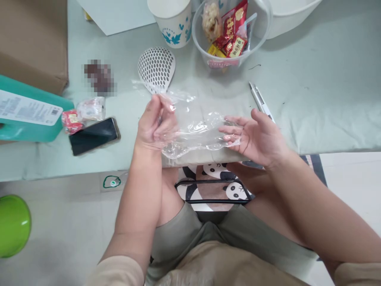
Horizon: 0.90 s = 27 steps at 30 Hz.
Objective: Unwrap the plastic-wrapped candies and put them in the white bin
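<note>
A clear plastic bag (pixel 198 127) stretches between my two hands over the near side of the table. Closed fingers of my left hand (pixel 156 123) grip its left end. My right hand (pixel 257 135) has its fingers spread, palm turned inward, with the fingertips at or inside the bag's right end. Beyond my left hand lies a white perforated skimmer (pixel 156 67), its lower part behind the hand and plastic. A utility knife (pixel 261 100) rests just past my right hand.
A clear bowl (pixel 199 39) of wrapped snacks stands at the back beside a paper cup (pixel 174 28) and a white basin (pixel 285 22). Leftward are a phone (pixel 95 136), small wrapped packets (pixel 91 108), a green jug (pixel 32 109) and a cardboard box (pixel 35 39).
</note>
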### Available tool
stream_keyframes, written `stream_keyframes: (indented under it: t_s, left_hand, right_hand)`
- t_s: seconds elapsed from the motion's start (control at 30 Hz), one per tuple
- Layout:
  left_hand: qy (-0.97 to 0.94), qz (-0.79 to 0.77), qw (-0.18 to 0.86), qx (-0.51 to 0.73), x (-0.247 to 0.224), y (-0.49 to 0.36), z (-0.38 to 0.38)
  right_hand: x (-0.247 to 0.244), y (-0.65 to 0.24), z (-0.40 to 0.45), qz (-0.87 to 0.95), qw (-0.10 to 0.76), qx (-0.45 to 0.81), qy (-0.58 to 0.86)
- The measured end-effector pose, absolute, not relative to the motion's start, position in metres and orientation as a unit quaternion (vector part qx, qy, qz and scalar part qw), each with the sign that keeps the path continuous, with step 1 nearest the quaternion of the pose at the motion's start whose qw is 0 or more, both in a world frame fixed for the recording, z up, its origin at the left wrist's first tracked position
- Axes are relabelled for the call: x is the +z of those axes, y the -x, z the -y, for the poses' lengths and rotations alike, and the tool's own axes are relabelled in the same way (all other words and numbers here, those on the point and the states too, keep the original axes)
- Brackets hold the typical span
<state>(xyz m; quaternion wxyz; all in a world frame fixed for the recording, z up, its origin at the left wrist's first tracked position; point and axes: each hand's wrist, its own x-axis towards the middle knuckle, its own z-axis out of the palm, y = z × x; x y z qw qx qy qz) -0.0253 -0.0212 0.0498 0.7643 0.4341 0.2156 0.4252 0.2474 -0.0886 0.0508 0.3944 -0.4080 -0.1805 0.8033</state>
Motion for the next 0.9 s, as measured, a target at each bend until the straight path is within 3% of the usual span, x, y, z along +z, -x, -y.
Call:
stream_keyframes:
  t_s: [0.13,0.4,0.5,0.77,0.9]
  left_hand:
    - [-0.409,-0.234,0.751,0.462,0.029,0.035,0.027]
    - [-0.457,-0.110,0.825,0.314,0.034,0.012,0.027]
    - [-0.435,-0.088,0.838,0.318,0.040,0.013,0.022]
    - [-0.343,-0.342,0.789,0.378,0.053,0.018,0.022]
    - [-0.350,-0.384,0.769,0.373,0.063,0.023,0.019]
  right_hand:
    - [0.048,-0.245,0.091,0.163,0.389,0.818,0.392]
    - [0.051,-0.241,0.093,0.232,0.302,0.877,0.295]
    - [0.051,-0.244,0.095,0.245,0.329,0.865,0.289]
    - [0.055,-0.243,0.095,0.236,0.373,0.835,0.330]
    - [0.051,-0.243,0.090,0.233,0.477,0.740,0.413]
